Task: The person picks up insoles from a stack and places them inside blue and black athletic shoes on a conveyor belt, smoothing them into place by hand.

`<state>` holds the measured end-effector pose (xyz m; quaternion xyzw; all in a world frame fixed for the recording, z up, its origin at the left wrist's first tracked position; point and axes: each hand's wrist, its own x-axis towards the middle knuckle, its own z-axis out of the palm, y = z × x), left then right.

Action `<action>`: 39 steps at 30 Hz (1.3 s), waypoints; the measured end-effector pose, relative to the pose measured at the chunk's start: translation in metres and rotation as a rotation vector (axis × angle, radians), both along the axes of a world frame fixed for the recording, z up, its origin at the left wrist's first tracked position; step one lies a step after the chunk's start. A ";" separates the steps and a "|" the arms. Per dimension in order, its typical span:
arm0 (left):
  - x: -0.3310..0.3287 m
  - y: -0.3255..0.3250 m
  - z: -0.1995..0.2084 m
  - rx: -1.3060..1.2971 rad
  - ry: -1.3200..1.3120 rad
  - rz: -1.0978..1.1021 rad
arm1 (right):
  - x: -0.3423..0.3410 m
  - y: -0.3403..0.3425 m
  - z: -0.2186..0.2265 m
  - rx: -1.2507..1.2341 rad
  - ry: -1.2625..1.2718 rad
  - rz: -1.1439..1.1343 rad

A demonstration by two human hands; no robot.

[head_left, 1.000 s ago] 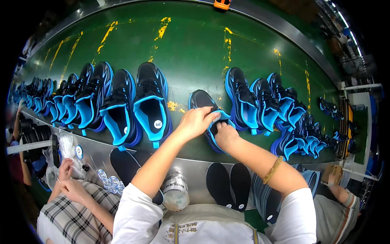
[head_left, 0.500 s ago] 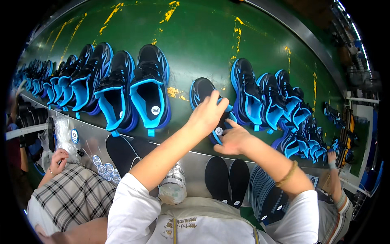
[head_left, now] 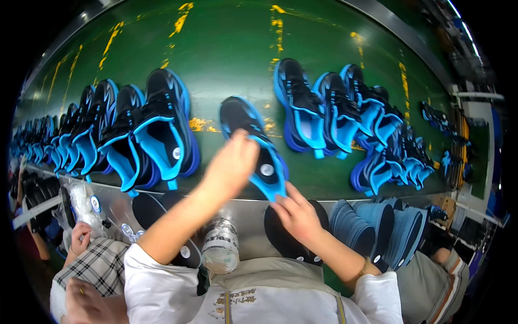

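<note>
Gaping black shoe [head_left: 266, 157], blue lining [head_left: 271, 190]

a long green work surface [head_left: 226, 48], marked with worn yellow lines [head_left: 277, 32], stretched between a grey far border [head_left: 396, 33] and a near metal ledge [head_left: 248, 229]. a bright strip light [head_left: 468, 35] shone at upper right, above a white frame [head_left: 477, 95].

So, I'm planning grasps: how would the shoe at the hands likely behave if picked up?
The shoe looks likely to keep its shape below, since its blue sole appears thick. Its collar probably flexes when pinched, as it looks soft and padded. Its long shape suggests it won't readily roll.
</note>
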<state>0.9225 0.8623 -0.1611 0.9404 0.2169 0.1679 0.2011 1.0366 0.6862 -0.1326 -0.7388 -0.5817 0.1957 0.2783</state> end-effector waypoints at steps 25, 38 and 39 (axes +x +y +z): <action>0.121 0.028 0.037 0.003 -0.033 0.009 | 0.124 -0.256 0.104 -0.486 -0.381 -0.694; 0.091 0.022 0.004 -0.741 -0.159 0.295 | 0.128 -0.071 0.175 -0.180 0.370 -0.259; 0.091 0.014 0.005 -0.693 -0.158 0.305 | 0.122 -0.043 0.169 -0.358 0.546 -0.221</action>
